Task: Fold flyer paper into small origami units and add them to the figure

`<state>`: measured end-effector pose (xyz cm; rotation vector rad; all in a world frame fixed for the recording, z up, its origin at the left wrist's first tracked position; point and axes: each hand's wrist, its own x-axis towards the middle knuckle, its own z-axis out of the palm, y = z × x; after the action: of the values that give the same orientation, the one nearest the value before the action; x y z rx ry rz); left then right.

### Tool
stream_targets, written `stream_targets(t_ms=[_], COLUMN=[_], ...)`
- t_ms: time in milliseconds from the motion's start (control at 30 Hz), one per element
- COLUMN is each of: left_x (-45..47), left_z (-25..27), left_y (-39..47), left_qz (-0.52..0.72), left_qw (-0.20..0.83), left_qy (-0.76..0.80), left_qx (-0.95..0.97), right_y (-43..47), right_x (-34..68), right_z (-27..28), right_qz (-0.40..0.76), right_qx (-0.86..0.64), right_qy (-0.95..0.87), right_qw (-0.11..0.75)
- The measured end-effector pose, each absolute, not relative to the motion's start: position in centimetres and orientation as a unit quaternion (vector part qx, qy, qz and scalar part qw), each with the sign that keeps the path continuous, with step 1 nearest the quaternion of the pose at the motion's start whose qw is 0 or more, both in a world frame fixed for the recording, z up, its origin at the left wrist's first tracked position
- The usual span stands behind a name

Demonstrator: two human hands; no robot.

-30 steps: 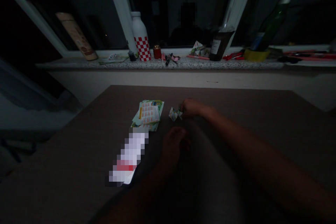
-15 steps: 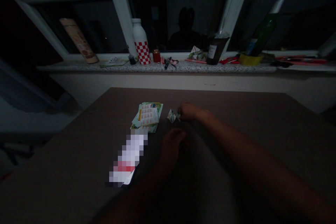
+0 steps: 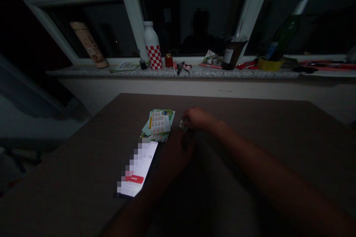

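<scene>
A small folded piece of printed paper (image 3: 183, 125) shows at the fingertips of my right hand (image 3: 198, 117), whose fingers are curled closed on it and hide part of it. Just nearer to me, my left hand (image 3: 180, 147) is low over the table, in deep shadow, and its fingers cannot be made out. Left of both hands lies a loose stack of printed paper cards (image 3: 160, 124), with number-like rows on the top one. A phone (image 3: 136, 177) with a lit screen lies below the stack, close to my left forearm.
The brown table (image 3: 250, 137) reaches to the wall under the window. Along the stone sill (image 3: 194, 72) stand a tan flask (image 3: 89, 46), a red-and-white checked bottle (image 3: 152, 46), a dark cup (image 3: 232, 55), a roll of yellow tape (image 3: 270, 64) and a green bottle (image 3: 283, 31).
My right hand has moved slightly left over the folded paper, covering more of it. My left hand has come up closer to it. The view has shifted a little.
</scene>
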<state>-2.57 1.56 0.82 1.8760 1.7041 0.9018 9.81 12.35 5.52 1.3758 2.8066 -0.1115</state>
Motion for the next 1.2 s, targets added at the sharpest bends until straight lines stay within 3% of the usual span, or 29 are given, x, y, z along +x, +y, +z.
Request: stream_targets(t_ms=[133, 400, 700, 1200], left_x=[-5.2, -9.4, -9.7, -8.8], left_z=[2.2, 3.1, 2.6, 3.3], left_y=[2.4, 4.6, 5.0, 5.1], left_qz=[0.197, 0.034, 0.036, 0.112], left_qw=[0.045, -0.006, -0.002, -0.054], left_qy=[0.663, 0.693, 0.679, 0.678], left_qx=[0.721, 0.72, 0.733, 0.724], right_y=[11.2, 10.0, 10.4, 10.0], right_x=[8.5, 6.1, 5.3, 6.0], right_z=[4.9, 2.7, 0.9, 2.7], right_qz=[-0.023, 0.008, 0.039, 0.039], right_qx=[0.412, 0.356, 0.319, 0.345], right_qy=[0.911, 0.934, 0.947, 0.934], right_qw=[-0.011, -0.036, -0.03, -0.078])
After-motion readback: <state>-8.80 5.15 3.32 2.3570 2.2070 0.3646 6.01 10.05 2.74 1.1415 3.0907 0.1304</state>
